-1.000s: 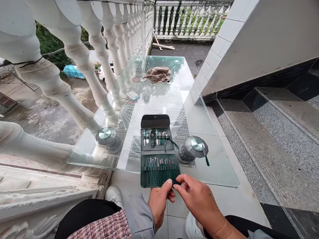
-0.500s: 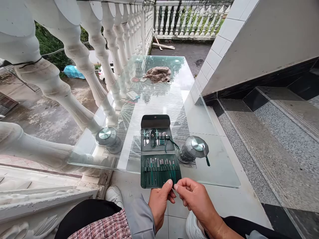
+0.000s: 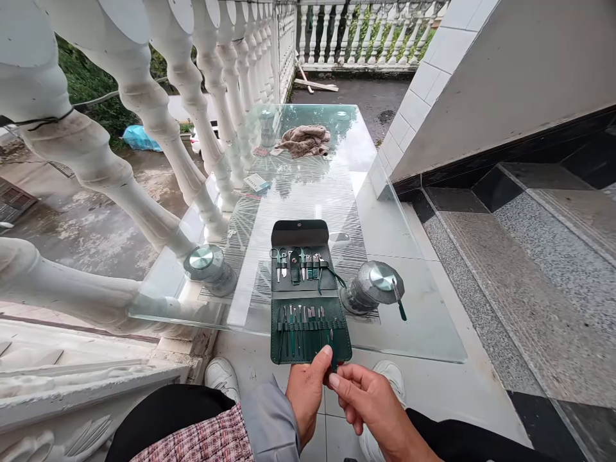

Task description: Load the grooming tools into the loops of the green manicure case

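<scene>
Head view, stitched green case (image 3: 308, 296); slim tool (image 3: 333, 354) in right fingers (image 3: 343, 385)

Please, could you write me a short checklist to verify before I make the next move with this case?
1. Case unfolded: ok, both tool rows show.
2. Left hand on the case: ok, thumb over its near edge.
3. Right hand gripping the green tool: ok, pinched near its lower end.
4. Green tool fully free of its loop: cannot tell.
5. Case wholly over the table: not ok, its near end overhangs.
6. Loose tool in the case: not ok, it lies on the glass.
</scene>
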The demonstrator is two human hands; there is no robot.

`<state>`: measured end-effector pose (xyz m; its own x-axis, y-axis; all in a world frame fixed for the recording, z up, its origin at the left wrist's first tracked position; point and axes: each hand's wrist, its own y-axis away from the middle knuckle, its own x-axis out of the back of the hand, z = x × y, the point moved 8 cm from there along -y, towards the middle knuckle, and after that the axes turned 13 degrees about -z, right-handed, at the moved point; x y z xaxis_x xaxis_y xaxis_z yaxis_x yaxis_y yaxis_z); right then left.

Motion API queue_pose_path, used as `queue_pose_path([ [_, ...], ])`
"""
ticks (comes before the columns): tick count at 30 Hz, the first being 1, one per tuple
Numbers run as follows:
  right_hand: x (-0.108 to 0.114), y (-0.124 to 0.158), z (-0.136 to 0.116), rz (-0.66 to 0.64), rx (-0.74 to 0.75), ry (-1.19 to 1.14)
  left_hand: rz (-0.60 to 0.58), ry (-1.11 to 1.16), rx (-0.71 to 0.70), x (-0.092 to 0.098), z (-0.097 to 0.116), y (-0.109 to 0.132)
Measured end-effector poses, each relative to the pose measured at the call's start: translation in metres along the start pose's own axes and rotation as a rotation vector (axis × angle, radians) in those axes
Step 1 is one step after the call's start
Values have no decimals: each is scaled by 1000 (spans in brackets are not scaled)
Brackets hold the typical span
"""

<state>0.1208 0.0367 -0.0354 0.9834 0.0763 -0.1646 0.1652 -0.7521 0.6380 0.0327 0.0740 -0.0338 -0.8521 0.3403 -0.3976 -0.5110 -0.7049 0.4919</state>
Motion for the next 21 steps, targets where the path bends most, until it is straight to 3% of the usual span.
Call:
queue_pose_path([
  [3,-4,0,2,-42,-2,-24,-33,17,43,-3,-2,1],
  [8,-9,4,4,-69,-6,-74,56,14,53,5,-1,2],
  [15,-6,3,5,-45,-11,-141,-52,-15,54,-6,0,2],
  [21,-4,2,6,-47,-2,-162,-7,-36,37,-1,1,1],
])
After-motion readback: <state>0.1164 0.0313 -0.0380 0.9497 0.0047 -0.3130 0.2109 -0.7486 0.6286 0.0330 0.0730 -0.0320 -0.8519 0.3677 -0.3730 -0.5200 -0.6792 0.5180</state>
